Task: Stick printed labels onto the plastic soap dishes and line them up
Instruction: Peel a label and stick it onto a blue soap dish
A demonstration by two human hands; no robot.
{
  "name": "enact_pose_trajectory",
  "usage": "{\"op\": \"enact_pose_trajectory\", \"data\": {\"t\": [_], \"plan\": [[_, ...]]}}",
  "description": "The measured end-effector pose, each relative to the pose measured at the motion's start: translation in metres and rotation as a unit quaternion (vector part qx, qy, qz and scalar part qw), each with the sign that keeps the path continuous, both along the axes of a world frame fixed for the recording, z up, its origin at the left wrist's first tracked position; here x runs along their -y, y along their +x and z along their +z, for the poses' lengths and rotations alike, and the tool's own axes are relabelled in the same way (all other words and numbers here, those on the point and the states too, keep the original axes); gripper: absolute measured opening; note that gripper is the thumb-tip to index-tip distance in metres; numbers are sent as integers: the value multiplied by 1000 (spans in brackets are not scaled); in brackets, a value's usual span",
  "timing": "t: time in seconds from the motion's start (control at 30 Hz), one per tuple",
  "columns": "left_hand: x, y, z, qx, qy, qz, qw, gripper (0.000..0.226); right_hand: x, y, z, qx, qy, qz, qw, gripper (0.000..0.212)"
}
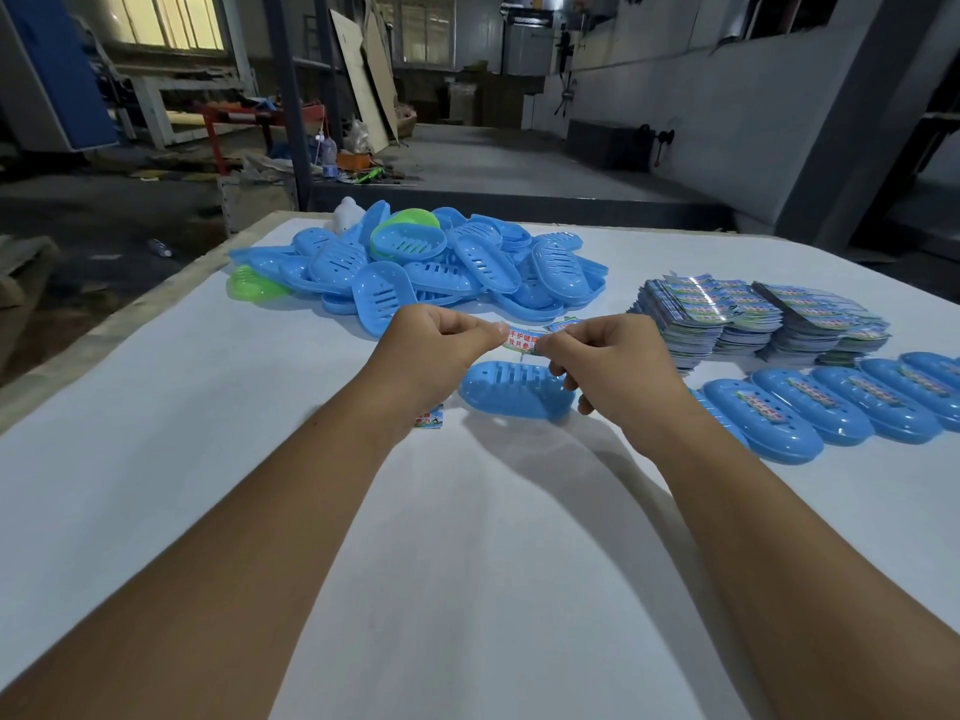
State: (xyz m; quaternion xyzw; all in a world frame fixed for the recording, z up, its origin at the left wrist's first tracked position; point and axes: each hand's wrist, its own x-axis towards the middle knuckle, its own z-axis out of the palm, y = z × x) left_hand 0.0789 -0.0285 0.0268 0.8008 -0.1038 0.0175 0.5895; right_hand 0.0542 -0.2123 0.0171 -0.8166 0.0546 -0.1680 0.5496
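Hands work together over the middle of the table (pixel 260 485): the left hand (pixel 431 345) and the right hand (pixel 608 356) each pinch one end of a label (pixel 521 339), fingers curled and thumb tips clamped on the paper, holding it stretched just above a blue dish (pixel 514 391) that lies upside down on the white top. The right hand's lower fingers seem to touch the dish's right end, though whether they steady it I cannot tell.

To do this step well, I judge the label should go down level and along the dish's length, centred on the slotted back like those on the labelled row (pixel 841 402) at the right edge. One end should touch first, then be smoothed toward the other so no crease or bubble forms. Then the dish can join the near end of that row.

Red Chinese characters show on the label between the thumbs; I read something like 手护健康, but the second line is partly covered.

Unlabelled dishes, mostly blue with a few green, lie in a pile (pixel 441 262) toward the far edge. Label stacks (pixel 753 314) sit near the far right. A paper scrap (pixel 430 419) lies beside the left wrist, its print too small to read.
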Motion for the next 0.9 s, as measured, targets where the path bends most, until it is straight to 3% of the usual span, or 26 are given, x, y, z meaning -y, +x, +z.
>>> {"op": "enact_pose_trajectory", "data": {"t": [0.27,0.9], "plan": [[7,5,-14,-10,12,14,1000,18,4,0,-4,-35,-30,-14,999,45],[15,8,-23,18,142,60,988,17,2,1,-7,-77,-160,-46,983,32]]}}
